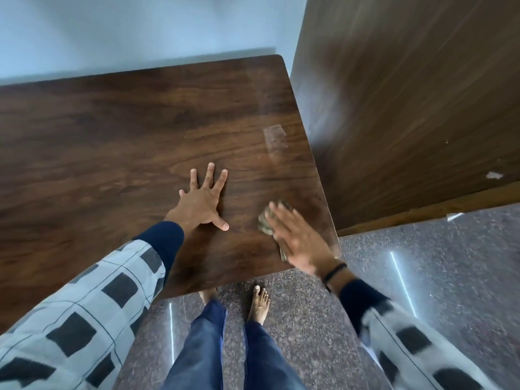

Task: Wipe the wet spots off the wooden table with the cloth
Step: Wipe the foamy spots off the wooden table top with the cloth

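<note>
A dark wooden table [112, 142] fills the left and middle of the head view. My right hand [298, 237] presses flat on a small greenish-brown cloth [266, 220] near the table's front right corner; the hand is blurred. Most of the cloth is hidden under the palm. My left hand [202, 201] lies flat on the tabletop with fingers spread, holding nothing, just left of the cloth. A pale streaky patch [275, 139] marks the surface beyond the right hand, close to the right edge.
A tall wooden cabinet panel [408, 94] stands right beside the table's right edge. A pale wall [140, 29] runs behind the table. Below the front edge are speckled stone floor [422, 277] and my legs and bare feet [259, 302].
</note>
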A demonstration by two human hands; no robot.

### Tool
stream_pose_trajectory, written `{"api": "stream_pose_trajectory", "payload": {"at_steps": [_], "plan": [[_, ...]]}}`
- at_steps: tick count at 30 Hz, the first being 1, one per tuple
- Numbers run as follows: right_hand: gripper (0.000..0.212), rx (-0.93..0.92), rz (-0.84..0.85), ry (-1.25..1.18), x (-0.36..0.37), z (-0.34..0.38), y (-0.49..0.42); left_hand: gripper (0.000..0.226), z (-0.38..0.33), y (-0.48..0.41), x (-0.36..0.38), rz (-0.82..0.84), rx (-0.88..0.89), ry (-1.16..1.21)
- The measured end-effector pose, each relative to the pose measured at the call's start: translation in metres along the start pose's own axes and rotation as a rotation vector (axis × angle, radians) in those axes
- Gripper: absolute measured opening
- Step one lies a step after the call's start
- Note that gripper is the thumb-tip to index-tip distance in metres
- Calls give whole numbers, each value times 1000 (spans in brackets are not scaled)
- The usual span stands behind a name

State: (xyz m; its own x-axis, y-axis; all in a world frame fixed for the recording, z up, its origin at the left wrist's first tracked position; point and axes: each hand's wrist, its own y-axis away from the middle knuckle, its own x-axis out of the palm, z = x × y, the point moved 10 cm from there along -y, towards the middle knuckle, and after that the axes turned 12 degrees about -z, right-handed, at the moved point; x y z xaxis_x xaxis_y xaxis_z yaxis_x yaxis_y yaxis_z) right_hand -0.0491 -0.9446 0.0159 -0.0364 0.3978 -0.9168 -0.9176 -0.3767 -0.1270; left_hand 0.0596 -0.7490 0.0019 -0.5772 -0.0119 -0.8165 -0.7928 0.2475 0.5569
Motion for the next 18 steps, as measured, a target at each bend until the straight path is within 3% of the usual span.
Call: {"api": "stream_pose_trajectory", "payload": {"at_steps": [4,6,9,12,18], "plan": [[65,-184,130,6,1,-3,15,151,-1,-4,0,-6,-10,-16],[65,-125,93,13,-6,-22,-29,151,-1,-5,2,-9,-5,-35],[56,122,26,37,-22,-61,-106,151,4,-5,4,-10,-14,-34],[53,209,-43,56,-21,-66,-111,152,5,-5,3,-5,-7,-46],[55,-118,45,-2,-8,-19,-41,153,4,-10,6,-3,-26,-48]]}}
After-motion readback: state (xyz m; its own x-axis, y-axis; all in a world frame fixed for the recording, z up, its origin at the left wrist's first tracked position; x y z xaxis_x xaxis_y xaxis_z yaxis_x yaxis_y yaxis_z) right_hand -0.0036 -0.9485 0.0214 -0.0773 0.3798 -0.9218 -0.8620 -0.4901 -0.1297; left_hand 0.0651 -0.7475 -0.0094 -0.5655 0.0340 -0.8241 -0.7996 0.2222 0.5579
